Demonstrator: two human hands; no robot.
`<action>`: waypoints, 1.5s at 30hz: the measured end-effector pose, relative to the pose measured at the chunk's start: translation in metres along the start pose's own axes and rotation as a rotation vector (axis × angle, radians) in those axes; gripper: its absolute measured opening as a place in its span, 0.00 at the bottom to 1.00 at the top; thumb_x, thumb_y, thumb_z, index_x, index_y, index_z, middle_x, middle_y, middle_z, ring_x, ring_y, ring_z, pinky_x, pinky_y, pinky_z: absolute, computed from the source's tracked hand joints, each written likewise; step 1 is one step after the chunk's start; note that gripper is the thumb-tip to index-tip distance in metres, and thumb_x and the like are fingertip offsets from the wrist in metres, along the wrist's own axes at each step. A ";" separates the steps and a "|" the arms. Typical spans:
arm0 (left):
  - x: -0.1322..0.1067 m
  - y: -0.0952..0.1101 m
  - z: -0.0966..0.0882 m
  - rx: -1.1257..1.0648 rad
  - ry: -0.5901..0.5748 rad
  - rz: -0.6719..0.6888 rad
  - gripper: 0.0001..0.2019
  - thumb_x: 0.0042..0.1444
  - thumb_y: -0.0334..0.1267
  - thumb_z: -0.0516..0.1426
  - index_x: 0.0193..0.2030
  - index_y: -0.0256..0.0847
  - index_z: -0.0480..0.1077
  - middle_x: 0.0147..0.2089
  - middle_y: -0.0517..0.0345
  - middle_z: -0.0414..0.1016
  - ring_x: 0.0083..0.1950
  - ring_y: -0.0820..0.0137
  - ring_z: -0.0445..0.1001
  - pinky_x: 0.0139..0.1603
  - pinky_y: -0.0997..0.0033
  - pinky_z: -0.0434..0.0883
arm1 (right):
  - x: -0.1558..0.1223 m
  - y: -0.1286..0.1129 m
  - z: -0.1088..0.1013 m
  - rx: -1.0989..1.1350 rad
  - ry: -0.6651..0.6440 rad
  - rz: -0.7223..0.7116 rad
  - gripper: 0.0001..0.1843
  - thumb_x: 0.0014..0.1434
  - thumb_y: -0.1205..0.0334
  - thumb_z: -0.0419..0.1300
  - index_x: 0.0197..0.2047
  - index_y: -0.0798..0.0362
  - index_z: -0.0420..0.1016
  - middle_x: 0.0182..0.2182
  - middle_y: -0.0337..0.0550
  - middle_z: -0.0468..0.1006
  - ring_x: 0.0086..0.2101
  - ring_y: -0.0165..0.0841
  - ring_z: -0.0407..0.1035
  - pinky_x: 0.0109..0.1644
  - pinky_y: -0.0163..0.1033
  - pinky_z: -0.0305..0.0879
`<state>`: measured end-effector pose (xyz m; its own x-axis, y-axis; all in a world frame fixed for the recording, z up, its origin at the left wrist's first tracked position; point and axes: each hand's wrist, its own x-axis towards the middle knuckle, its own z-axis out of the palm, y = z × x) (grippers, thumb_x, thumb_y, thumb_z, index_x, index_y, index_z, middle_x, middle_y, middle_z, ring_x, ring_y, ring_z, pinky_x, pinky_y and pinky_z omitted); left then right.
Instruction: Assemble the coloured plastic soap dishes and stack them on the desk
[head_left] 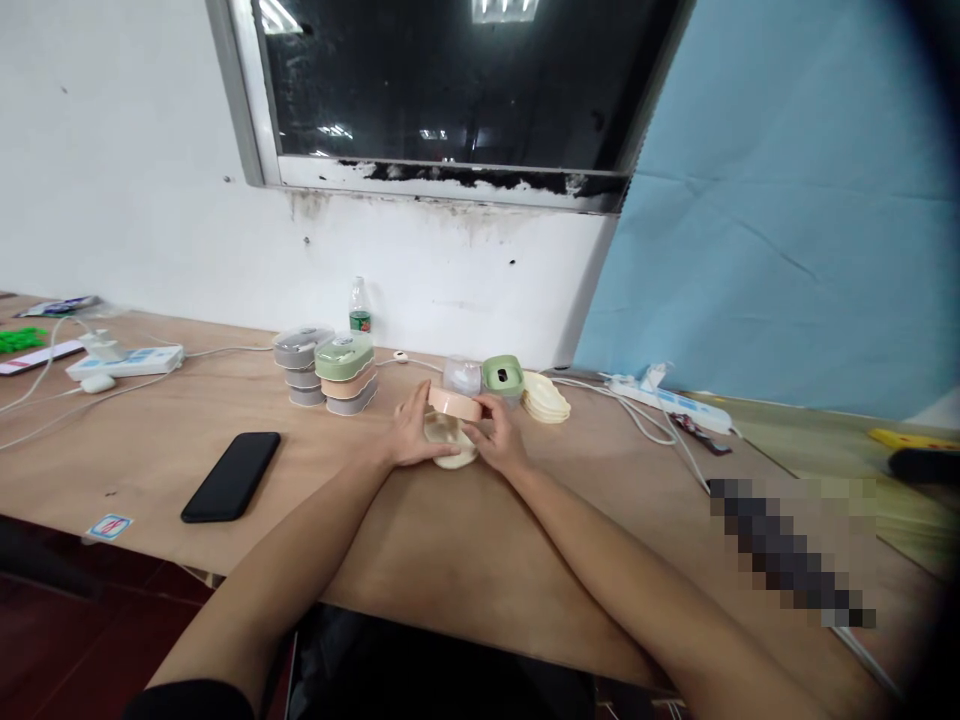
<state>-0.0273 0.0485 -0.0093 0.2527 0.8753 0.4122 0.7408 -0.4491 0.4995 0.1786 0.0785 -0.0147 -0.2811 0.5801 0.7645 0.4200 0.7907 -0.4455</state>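
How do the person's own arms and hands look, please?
The left hand and right hand wear no gloves; no watch or bracelet shows. A black sleeve circles the left arm at the picture's lower edge; the right arm is bare as far as it shows.

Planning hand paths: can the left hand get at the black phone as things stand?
Likely yes, once the left hand frees itself from the peach piece; nothing visible stands between that hand and the black phone.

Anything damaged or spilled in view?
Yes: the window frame's lower edge looks chipped, its white finish broken by dark patches, and the wall beneath is stained. Nothing looks spilled near the peach piece between the hands.
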 end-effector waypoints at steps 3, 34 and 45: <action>0.001 0.003 -0.003 -0.024 0.100 -0.001 0.44 0.52 0.57 0.56 0.69 0.40 0.39 0.70 0.44 0.46 0.69 0.55 0.49 0.64 0.53 0.52 | 0.000 0.000 0.003 -0.013 0.057 -0.074 0.22 0.58 0.55 0.57 0.55 0.50 0.63 0.48 0.50 0.68 0.48 0.41 0.65 0.49 0.47 0.68; 0.001 0.004 0.006 0.112 -0.101 0.029 0.31 0.57 0.63 0.46 0.56 0.42 0.66 0.57 0.50 0.67 0.55 0.58 0.66 0.56 0.57 0.63 | 0.060 0.065 -0.050 -0.825 -0.258 0.069 0.16 0.59 0.53 0.54 0.45 0.51 0.75 0.48 0.51 0.69 0.45 0.44 0.62 0.49 0.48 0.54; 0.000 0.004 0.008 0.074 -0.105 0.042 0.31 0.57 0.62 0.47 0.58 0.41 0.63 0.56 0.49 0.68 0.57 0.58 0.65 0.57 0.58 0.62 | 0.057 0.084 -0.036 -0.711 -0.048 0.273 0.16 0.54 0.50 0.58 0.40 0.51 0.72 0.56 0.48 0.63 0.49 0.42 0.64 0.54 0.47 0.55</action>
<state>-0.0199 0.0482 -0.0133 0.3451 0.8719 0.3473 0.7715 -0.4743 0.4242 0.2287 0.1704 0.0081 -0.1180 0.7574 0.6422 0.9301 0.3109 -0.1957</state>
